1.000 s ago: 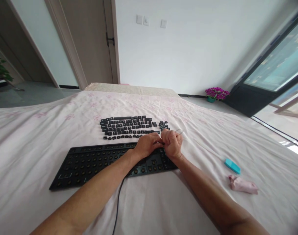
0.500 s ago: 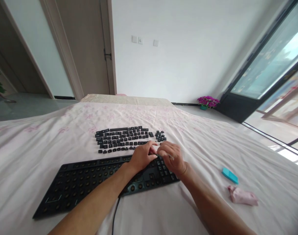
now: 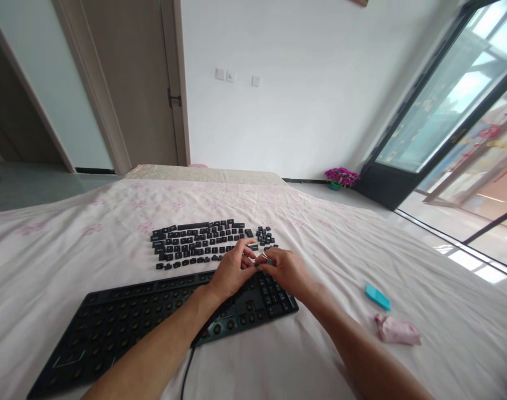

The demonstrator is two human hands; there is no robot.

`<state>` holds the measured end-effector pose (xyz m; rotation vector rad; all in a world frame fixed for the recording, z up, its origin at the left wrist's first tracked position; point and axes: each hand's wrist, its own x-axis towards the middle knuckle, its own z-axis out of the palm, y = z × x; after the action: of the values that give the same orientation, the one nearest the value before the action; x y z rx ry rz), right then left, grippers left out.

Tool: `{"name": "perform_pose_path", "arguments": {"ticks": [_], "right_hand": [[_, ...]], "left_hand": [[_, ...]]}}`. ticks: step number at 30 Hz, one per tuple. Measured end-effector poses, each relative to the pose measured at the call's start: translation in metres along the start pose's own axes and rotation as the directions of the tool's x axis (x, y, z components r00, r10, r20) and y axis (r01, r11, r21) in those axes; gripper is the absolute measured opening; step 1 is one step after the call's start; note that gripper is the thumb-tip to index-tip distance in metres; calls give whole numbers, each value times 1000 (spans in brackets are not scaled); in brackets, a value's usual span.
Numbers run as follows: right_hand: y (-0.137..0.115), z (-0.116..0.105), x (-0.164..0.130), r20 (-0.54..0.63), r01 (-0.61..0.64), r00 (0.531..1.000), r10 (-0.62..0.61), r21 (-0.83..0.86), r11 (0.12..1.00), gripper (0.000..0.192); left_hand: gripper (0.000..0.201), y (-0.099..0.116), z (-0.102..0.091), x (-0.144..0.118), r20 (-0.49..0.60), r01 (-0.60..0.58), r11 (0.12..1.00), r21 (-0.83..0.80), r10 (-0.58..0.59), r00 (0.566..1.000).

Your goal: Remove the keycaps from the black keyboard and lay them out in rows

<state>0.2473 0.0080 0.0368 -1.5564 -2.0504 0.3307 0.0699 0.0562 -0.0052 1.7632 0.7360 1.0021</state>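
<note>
A black keyboard (image 3: 124, 322) lies at a slant before me, most of its keycaps off and the round key seats bare. Caps still sit on the number pad (image 3: 274, 295) at its right end. My left hand (image 3: 234, 272) is over the top edge near that pad, thumb and fingers curled together; whatever lies between them is too small to make out. Facing it, my right hand (image 3: 289, 272) is closed on a thin metal tool (image 3: 265, 256), its tip hidden by the fingers. Loose keycaps (image 3: 195, 241) lie in rows beyond the keyboard.
A smaller cluster of keycaps (image 3: 265, 235) lies right of the rows. To the right are a blue flat object (image 3: 377, 297) and a crumpled pink cloth (image 3: 397, 330). A cable (image 3: 187, 369) runs toward me from the keyboard across the patterned bedsheet (image 3: 320, 344).
My right hand has turned, and the metal tool now shows between both hands rather than beside its knuckles. The hands are closer together. The whole view has shifted slightly.
</note>
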Motion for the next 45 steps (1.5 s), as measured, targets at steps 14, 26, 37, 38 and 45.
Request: {"name": "perform_pose_path", "arguments": {"ticks": [14, 26, 37, 38, 45], "right_hand": [[124, -40, 39, -149, -406, 908, 391, -82, 910, 15], [175, -31, 56, -124, -449, 892, 435, -121, 885, 17], [145, -51, 47, -199, -421, 896, 397, -98, 902, 34], [135, -55, 45, -198, -402, 903, 383, -69, 913, 44], [32, -64, 19, -86, -10, 996, 29, 213, 977, 58]], "left_hand": [[50, -5, 0, 4, 3, 1, 997, 71, -1, 1000], [37, -3, 0, 4, 46, -29, 981, 193, 21, 999], [20, 1, -2, 3, 72, -85, 966, 244, 69, 995], [19, 2, -3, 3, 75, -93, 962, 257, 76, 994], [17, 7, -5, -1, 125, -183, 921, 344, 148, 981]]}}
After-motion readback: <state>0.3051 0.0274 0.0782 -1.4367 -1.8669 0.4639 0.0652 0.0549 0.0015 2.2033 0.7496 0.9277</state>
